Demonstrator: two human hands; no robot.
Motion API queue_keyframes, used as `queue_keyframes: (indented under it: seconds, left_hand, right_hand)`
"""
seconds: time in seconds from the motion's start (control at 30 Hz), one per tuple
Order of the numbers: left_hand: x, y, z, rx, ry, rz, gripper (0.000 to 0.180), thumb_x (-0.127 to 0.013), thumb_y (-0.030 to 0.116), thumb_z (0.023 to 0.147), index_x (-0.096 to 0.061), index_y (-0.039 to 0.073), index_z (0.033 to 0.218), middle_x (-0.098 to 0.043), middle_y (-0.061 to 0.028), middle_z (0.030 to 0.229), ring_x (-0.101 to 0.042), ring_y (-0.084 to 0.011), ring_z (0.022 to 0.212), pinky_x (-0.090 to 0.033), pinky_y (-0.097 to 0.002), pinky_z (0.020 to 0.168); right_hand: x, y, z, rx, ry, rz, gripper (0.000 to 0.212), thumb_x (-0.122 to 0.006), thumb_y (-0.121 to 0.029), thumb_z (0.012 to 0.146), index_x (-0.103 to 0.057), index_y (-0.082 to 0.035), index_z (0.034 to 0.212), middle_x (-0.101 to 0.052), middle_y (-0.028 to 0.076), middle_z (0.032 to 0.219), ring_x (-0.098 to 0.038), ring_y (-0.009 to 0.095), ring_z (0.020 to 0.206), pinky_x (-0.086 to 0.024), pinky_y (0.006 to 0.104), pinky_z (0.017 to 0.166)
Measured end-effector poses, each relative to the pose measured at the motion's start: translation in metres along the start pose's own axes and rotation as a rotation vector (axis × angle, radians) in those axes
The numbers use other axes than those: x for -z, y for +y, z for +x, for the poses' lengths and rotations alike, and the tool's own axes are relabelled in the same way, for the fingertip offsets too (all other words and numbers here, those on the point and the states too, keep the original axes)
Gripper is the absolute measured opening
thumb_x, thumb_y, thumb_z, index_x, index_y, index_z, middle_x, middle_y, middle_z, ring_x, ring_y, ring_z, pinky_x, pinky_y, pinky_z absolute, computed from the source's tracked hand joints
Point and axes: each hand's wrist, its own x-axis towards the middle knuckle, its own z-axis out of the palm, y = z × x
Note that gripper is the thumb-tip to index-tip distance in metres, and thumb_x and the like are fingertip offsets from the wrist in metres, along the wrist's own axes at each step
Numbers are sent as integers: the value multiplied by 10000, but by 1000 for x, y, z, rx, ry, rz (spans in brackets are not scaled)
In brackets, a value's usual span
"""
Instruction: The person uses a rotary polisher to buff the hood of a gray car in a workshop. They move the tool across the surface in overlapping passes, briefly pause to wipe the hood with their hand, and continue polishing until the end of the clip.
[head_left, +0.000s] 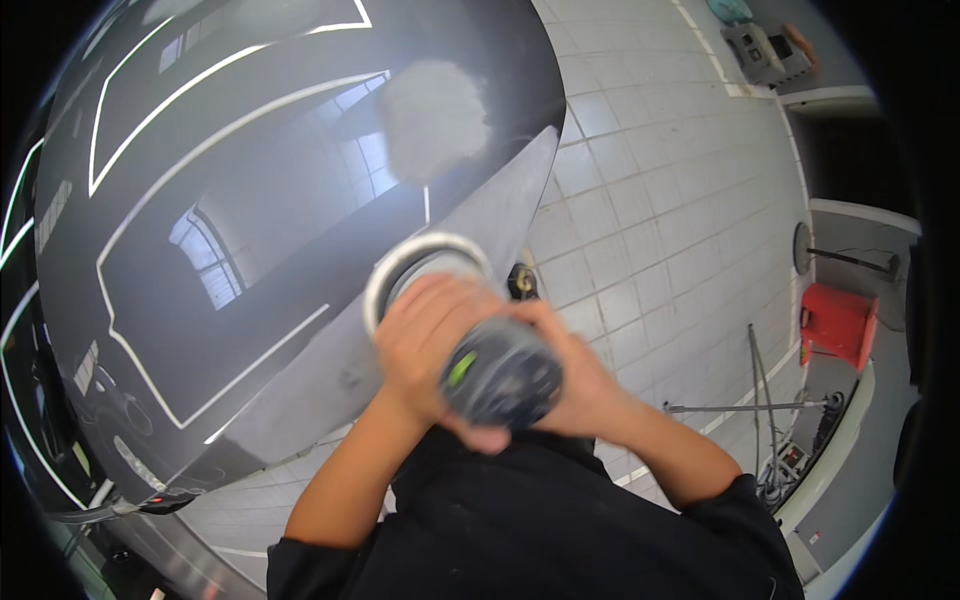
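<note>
Both my hands grip a handheld power polisher with a dark rounded body (505, 375) and a green mark. Its round pad with a white rim (372, 300) is at the near edge of a glossy dark grey car hood (270, 170). My left hand (430, 335) wraps over the polisher near the pad. Around the body's right side closes my right hand (575, 370). A dull, hazy band (300, 400) runs along the hood's near edge, and a similar dull patch (435, 120) lies farther up. Motion blurs the hands and tool slightly; the pad's face is hidden.
Pale tiled floor (640, 250) stretches to the right of the car. Along the right wall stand a red plastic stool-like object (838, 325), a round-based black stand (803, 248) and thin metal rods (740, 407). A grey box-like item (765, 55) sits at the far right.
</note>
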Motion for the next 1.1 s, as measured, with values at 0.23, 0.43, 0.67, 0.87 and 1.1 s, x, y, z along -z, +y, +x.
queue_keyframes:
  seconds: [0.23,0.43,0.67,0.87,1.1]
  left_hand:
    - [-147,-53,140,258,-292,7,635,-714,648,678,-724,45,877,-712,-154,786,-679,-354,732,-527,-448,676]
    - [-121,-47,113,187,-200,2,650,-727,645,660,-714,34,879,-712,-136,819,-675,-337,731,-522,-434,702]
    - [72,14,-23,176,-80,-192,1010,-587,928,642,-682,-20,977,-708,-161,983,-690,-334,914,-508,-466,901]
    - [145,54,-162,266,250,82,783,-644,769,746,-506,70,1070,-582,-120,975,-561,-287,975,-441,-496,954]
    - [42,50,-96,184,-167,-40,466,-700,513,847,-644,71,984,-707,-158,1006,-686,-325,1000,-452,-469,986]
  right_hand:
    - [136,83,43,-414,225,268,240,-789,-191,823,-657,-39,954,-626,23,756,-617,119,695,-498,301,667]
    - [103,61,34,-335,201,214,257,-772,-207,807,-643,-44,958,-630,31,772,-628,165,720,-520,326,702]
    - [-60,-40,2,43,30,94,796,-839,-301,757,-386,-41,1358,-697,216,832,-699,450,827,-557,500,709]
    - [-150,-69,-18,346,-256,-220,748,-639,-148,837,-296,88,1458,-662,187,664,-679,388,571,-544,482,524]
    - [-60,6,-52,7,-186,-107,776,-753,-397,812,-363,-57,1390,-665,204,685,-693,413,629,-552,510,551]
